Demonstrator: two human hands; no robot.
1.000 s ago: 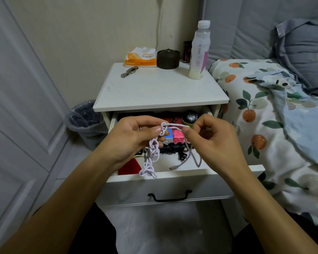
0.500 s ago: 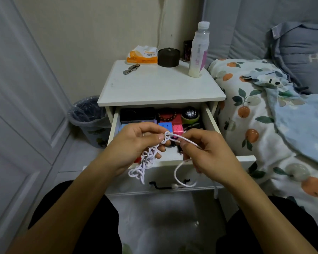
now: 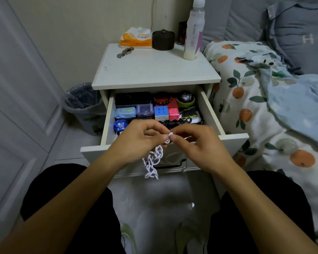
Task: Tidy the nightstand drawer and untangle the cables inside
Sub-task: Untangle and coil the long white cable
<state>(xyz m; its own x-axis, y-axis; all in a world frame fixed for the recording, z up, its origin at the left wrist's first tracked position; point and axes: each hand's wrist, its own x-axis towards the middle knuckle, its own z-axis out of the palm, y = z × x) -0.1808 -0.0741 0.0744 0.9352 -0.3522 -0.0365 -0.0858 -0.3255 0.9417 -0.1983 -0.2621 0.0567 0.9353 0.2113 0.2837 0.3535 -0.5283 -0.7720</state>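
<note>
A: Hands?
B: Left hand (image 3: 141, 142) and right hand (image 3: 196, 143) meet at frame centre, just in front of the open drawer (image 3: 212, 114). Both grips pinch the white cable (image 3: 153, 160) at its top loop, thumb and forefinger pressed together on it, fingertips nearly touching each other.

A: Cable state?
B: Knotted into a chain of loops, hanging down from the pinch in front of the drawer's front panel, over the black handle (image 3: 170, 165). A loose thin strand runs lower right of the chain; its end is blurry.

A: Drawer contents?
B: Back row: black case (image 3: 132, 99), bead bracelet (image 3: 162, 101) on something red, round dark gadget in a green cup (image 3: 186, 99). Middle: blue pack (image 3: 126, 112), small purple box (image 3: 145, 110), puzzle cube (image 3: 161, 112), pink cube (image 3: 173, 113). Blue round thing (image 3: 120, 124) at left. A black cable (image 3: 174, 122) lies just behind the hands.

A: Top of the counter?
B: Nightstand (image 3: 154, 70) at upper centre carries a tissue pack (image 3: 136, 38), dark round tin (image 3: 163, 40), white bottle (image 3: 194, 30), metal keychain-like item (image 3: 125, 52).

A: Around it?
B: Trash bin (image 3: 83, 103) to the left, bed with orange-print sheet (image 3: 255, 107) on the right.
</note>
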